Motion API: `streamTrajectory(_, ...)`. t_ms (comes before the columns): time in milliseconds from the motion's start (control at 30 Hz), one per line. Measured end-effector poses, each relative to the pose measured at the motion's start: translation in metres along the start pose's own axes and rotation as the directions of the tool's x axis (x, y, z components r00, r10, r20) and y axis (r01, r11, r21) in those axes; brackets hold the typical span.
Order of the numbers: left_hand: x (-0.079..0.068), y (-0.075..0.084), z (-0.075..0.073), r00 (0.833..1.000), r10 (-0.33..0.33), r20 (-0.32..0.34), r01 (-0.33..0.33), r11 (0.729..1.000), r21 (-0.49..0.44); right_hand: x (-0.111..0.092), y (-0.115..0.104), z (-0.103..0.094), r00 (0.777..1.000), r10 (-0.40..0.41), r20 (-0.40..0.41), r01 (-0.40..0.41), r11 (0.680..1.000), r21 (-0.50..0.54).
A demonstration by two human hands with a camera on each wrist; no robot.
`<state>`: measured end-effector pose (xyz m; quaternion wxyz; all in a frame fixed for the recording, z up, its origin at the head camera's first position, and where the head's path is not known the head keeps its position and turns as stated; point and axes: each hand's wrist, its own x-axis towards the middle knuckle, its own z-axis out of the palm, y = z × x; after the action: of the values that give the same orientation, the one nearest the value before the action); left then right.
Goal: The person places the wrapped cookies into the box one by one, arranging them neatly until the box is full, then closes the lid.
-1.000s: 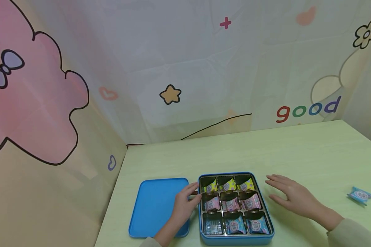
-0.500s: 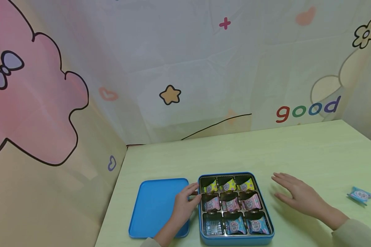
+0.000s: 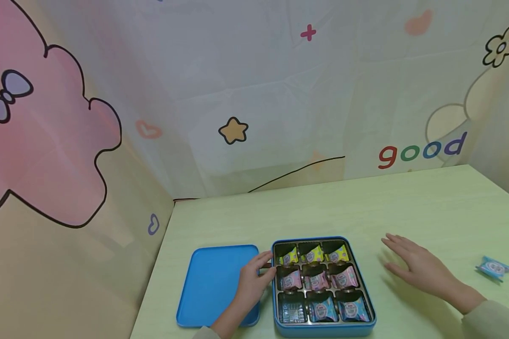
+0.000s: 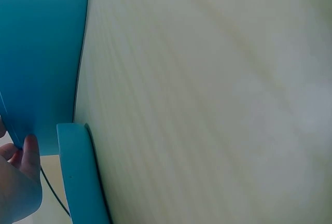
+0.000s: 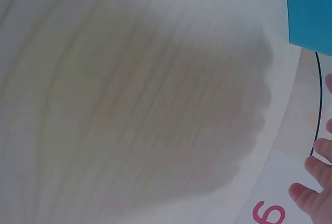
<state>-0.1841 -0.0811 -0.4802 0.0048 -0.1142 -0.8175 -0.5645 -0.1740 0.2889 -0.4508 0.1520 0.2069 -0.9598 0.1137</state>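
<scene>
A blue tin (image 3: 326,329) stands on the table, its black tray divided into three rows of compartments. Yellow wrapped candies (image 3: 312,254) lie in the back row, pink ones (image 3: 316,280) in the middle. Two blue wrapped candies (image 3: 324,310) sit in the front row, whose left compartment shows its ribbed bottom. My left hand (image 3: 253,278) touches the tin's left side with fingertips and thumb. Right of the tin, my right hand (image 3: 424,268) hovers with fingers extended, holding nothing; its shadow falls on the table. Farther right lies a loose blue wrapped candy (image 3: 494,268).
The tin's blue lid (image 3: 212,287) lies flat to the left, partly under my left forearm in the head view. The pale green table (image 3: 322,207) ends at a printed cloth backdrop (image 3: 275,103) behind and at the left.
My right hand has moved to the right, away from the tin and closer to the loose candy. The left hand, tin and candies have stayed in place.
</scene>
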Motion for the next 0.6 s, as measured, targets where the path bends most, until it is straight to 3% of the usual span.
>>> streamTrajectory(333,0.0,0.0,0.0,1.0,0.003,0.003,-0.003,1.0,0.0,-0.004,0.016,-0.002,0.993,0.084,0.079,-0.084,0.996,-0.01)
streamTrajectory(600,0.0,0.001,0.0,1.0,-0.001,-0.001,0.001,1.0,0.002,-0.01,0.025,-0.002,0.992,0.115,0.052,-0.114,0.993,-0.02)
